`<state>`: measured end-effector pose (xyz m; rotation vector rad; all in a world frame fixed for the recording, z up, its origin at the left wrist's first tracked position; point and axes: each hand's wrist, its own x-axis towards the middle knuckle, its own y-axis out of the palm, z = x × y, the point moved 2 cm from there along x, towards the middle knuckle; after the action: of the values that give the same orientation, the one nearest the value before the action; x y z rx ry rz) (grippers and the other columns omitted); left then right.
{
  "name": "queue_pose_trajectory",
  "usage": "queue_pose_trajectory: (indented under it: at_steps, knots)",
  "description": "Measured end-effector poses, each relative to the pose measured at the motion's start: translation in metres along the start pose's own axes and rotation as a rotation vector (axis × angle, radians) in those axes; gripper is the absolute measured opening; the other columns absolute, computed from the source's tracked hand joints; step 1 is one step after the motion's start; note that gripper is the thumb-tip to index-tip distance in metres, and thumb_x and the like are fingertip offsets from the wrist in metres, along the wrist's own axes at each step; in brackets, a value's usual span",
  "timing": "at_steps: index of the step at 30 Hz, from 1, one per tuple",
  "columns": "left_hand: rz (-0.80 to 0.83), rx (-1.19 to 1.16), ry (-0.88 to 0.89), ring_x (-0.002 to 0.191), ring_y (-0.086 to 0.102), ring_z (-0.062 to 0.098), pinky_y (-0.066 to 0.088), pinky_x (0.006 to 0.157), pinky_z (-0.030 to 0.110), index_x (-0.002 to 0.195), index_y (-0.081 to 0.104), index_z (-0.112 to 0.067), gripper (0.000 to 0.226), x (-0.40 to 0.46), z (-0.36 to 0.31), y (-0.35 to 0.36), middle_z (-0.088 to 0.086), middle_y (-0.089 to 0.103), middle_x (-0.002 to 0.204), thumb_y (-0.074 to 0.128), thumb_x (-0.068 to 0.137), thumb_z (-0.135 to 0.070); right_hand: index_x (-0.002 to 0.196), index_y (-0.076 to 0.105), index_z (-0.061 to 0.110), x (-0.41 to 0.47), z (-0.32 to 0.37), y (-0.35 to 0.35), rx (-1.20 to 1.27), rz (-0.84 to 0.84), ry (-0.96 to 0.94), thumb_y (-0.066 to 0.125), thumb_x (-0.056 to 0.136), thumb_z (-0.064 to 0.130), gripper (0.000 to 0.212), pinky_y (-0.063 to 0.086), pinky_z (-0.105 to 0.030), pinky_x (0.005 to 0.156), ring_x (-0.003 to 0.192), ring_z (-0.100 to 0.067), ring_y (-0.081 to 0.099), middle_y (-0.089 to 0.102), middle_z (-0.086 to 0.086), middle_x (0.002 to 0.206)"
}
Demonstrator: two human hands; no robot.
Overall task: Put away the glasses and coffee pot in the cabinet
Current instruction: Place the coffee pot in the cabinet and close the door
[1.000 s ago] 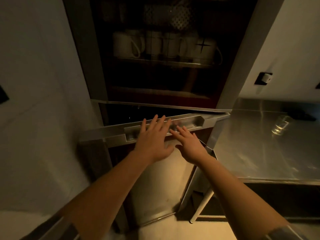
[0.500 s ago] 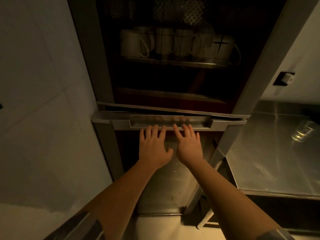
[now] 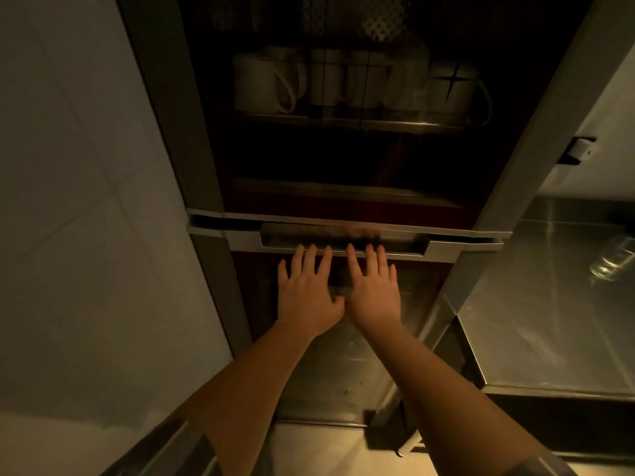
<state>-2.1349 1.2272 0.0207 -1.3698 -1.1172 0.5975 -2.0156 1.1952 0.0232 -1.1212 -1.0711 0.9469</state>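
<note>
A: Left of scene?
B: A pale wall. Beside it the cabinet, dark inside, white mugs on its far shelf.

A: Hands?
B: Left hand flat, fingers spread, pressed on the lower door; fingertips at the recessed handle. Right hand just beside it, likewise flat and spread.

A: Task items?
B: One glass on the steel table, far right, well apart from the hands. Coffee pot: cannot tell.
</note>
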Motion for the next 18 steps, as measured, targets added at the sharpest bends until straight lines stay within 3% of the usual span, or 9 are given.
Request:
queue_pose_trajectory:
  at_steps: [18]
  knots:
    - [0.062,-0.035,-0.002,0.148,-0.002,0.025,0.009,0.117,0.058,0.153,0.004,-0.028,0.086,0.0061,0.0042,-0.0021,0.004,0.005,0.162,0.049,0.086,-0.057,0.151,-0.007,0.031,0.0048,0.0022,-0.0065,0.068,0.068,0.028,0.050,0.095,0.030,0.080,0.003,-0.051,0.119,0.146,-0.026,-0.015,-0.008,-0.007,0.161]
